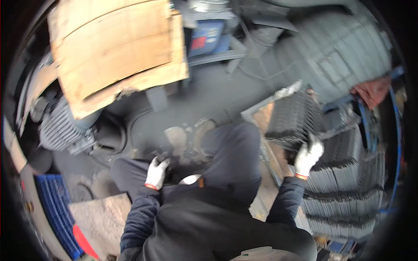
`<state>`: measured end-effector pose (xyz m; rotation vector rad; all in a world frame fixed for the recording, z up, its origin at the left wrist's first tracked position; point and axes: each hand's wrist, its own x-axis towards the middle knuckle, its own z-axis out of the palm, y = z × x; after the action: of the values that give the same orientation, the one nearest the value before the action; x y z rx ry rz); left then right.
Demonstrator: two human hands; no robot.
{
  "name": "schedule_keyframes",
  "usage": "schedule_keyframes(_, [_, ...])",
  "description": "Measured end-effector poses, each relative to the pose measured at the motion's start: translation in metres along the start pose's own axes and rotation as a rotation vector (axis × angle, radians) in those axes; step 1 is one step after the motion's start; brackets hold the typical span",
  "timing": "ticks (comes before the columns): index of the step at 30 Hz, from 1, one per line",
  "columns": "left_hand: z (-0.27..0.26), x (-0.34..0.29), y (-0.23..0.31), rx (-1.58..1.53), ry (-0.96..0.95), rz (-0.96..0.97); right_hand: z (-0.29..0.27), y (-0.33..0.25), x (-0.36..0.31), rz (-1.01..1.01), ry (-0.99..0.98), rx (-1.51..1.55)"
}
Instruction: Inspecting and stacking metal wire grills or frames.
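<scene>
Where right hand (308, 156) ends, dark stack (288, 116) begins.

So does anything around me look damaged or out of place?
Yes: the cardboard at upper left has a ragged, torn-looking lower edge. Pale patches also interrupt the dark floor ahead of your left hand; spill or wear, I can't tell.

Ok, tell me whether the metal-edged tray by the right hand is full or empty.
Partly filled: the tray holds dark stacked plates, but its left side shows bare brown.
</scene>
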<state>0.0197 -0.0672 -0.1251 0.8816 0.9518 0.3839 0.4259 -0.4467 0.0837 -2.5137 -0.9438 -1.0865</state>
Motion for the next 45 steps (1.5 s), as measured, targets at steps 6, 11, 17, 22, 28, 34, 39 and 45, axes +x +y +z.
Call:
schedule_keyframes(6, [-0.004,-0.042,0.033,0.069,0.052,0.196,0.016,0.042,-0.014,-0.059,0.018,0.086])
schedule_keyframes(11, [-0.012,-0.071,0.073,0.129,0.263,0.395,0.051,0.079,-0.024,0.069,0.068,0.035])
schedule_keyframes(17, [-0.021,-0.094,0.098,0.201,0.428,0.563,0.037,0.057,0.003,-0.007,0.345,-0.025])
schedule_keyframes(22, [-0.008,-0.101,0.099,0.697,0.498,0.709,0.022,0.012,-0.001,0.176,0.273,-0.009])
schedule_keyframes(28, [0.022,-0.072,0.072,-0.064,0.23,0.327,0.023,0.012,0.006,0.093,0.123,0.041])
schedule_keyframes(34, [0.048,-0.029,0.031,-0.156,-0.072,0.103,0.007,0.016,-0.001,0.13,0.056,0.15])
schedule_keyframes(39, [0.033,0.0,-0.005,-0.224,-0.077,-0.049,0.001,0.011,0.016,0.05,0.106,0.07])
schedule_keyframes(45, [0.029,0.019,-0.014,-0.203,-0.026,-0.068,0.005,0.021,0.039,-0.017,0.086,0.066])
